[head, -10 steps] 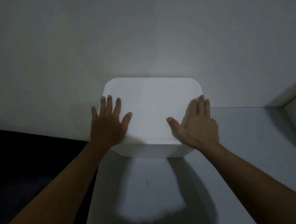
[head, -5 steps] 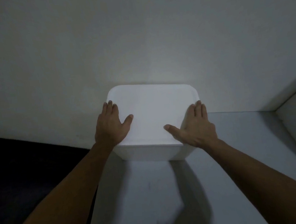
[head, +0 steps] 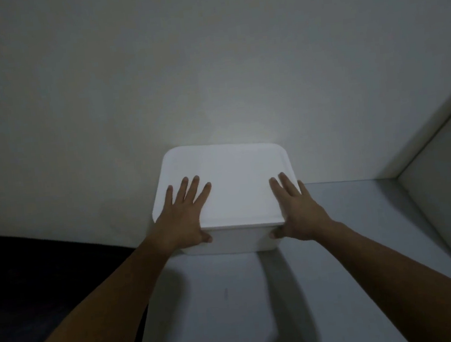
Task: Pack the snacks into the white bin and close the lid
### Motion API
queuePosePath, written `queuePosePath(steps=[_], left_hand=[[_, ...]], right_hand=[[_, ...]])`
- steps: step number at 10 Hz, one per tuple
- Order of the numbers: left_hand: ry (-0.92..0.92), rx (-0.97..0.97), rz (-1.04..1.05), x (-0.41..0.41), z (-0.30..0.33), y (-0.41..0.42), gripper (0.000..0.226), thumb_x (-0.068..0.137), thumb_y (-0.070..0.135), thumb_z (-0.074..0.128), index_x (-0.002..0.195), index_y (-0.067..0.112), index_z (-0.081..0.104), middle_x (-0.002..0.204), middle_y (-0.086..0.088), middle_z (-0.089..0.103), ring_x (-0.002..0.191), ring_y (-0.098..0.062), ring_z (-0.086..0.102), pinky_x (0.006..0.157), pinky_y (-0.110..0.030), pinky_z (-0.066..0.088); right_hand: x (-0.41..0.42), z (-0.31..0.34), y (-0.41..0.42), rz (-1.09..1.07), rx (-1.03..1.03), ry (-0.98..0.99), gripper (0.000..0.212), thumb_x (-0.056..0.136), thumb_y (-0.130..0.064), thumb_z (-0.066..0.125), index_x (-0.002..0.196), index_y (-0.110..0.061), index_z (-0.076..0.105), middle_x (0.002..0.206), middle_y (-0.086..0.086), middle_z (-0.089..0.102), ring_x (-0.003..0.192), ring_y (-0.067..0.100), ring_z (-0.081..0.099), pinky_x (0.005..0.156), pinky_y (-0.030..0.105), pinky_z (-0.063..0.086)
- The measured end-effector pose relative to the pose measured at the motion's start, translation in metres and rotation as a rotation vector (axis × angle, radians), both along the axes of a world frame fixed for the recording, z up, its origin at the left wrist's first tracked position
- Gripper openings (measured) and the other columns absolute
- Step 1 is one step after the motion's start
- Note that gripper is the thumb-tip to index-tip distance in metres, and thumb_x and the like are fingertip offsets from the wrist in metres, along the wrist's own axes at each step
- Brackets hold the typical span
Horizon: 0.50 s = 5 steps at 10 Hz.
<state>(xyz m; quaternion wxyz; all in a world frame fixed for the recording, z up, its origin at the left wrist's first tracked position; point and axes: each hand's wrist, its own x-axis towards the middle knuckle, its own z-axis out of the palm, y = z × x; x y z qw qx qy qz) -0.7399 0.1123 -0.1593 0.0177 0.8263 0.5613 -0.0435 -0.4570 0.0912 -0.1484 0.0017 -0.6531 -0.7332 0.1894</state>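
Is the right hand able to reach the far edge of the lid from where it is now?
Probably yes: the right hand lies flat on the lid, and nothing stands between it and the far edge.

One view only, worn on the head, looking forward and down from close above. White bin (head: 227, 187) at centre, wall (head: 207, 61) filling the far half, both forearms reaching in from the near edge.

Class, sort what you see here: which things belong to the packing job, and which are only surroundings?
Part of the job:
lid, on the bin
white bin
left hand, flat on the lid
right hand, flat on the lid

Only surroundings:
wall
grey shelf
side panel
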Motion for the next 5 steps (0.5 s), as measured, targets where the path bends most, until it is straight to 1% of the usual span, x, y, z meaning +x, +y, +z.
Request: queuePosePath(steps=[1, 2, 3, 4, 5], left_hand=[[-0.006, -0.009, 0.028, 0.002, 0.002, -0.003, 0.129, 0.064, 0.065, 0.072, 0.149, 0.028, -0.018, 0.158, -0.003, -0.025, 0.145, -0.026, -0.024, 0.117, -0.053, -0.011], [0.041, -0.027, 0.111, 0.012, 0.005, -0.011, 0.129, 0.066, 0.059, 0.075, 0.149, 0.027, -0.019, 0.158, -0.004, -0.024, 0.145, -0.029, -0.021, 0.116, -0.059, -0.006], [0.104, -0.068, 0.177, 0.026, 0.014, -0.023, 0.129, 0.069, 0.052, 0.076, 0.149, 0.020, -0.020, 0.158, -0.011, -0.023, 0.146, -0.035, -0.017, 0.114, -0.063, 0.000], [0.152, -0.073, 0.169, 0.038, 0.023, -0.043, 0.129, 0.069, 0.056, 0.075, 0.150, 0.017, -0.017, 0.158, -0.015, -0.021, 0.145, -0.037, -0.016, 0.114, -0.061, -0.003], [0.102, -0.036, 0.159, 0.053, 0.027, -0.064, 0.123, 0.071, 0.058, 0.071, 0.150, 0.017, -0.014, 0.158, -0.015, -0.019, 0.146, -0.036, -0.016, 0.115, -0.060, -0.005]], right_hand=[[-0.003, 0.003, -0.003, -0.020, 0.001, -0.031, 0.133, 0.060, -0.056, 0.082, 0.150, -0.034, -0.013, 0.160, -0.009, -0.020, 0.148, 0.035, -0.008, 0.112, 0.061, 0.027], [-0.007, 0.010, -0.007, -0.046, 0.003, -0.045, 0.131, 0.061, -0.052, 0.083, 0.150, -0.034, -0.011, 0.161, -0.007, -0.018, 0.148, 0.037, -0.004, 0.111, 0.063, 0.026], [-0.010, 0.015, -0.016, -0.061, 0.028, -0.069, 0.122, 0.066, -0.048, 0.082, 0.150, -0.030, -0.004, 0.162, 0.000, -0.011, 0.148, 0.040, 0.001, 0.110, 0.064, 0.028], [0.000, 0.015, -0.030, -0.047, 0.035, -0.035, 0.121, 0.068, -0.048, 0.081, 0.151, -0.026, -0.003, 0.162, 0.001, -0.010, 0.148, 0.038, 0.001, 0.111, 0.061, 0.030], [0.017, 0.016, -0.047, -0.050, 0.059, 0.010, 0.122, 0.069, -0.050, 0.080, 0.153, -0.025, -0.005, 0.163, 0.000, -0.009, 0.149, 0.034, 0.004, 0.113, 0.056, 0.030]])
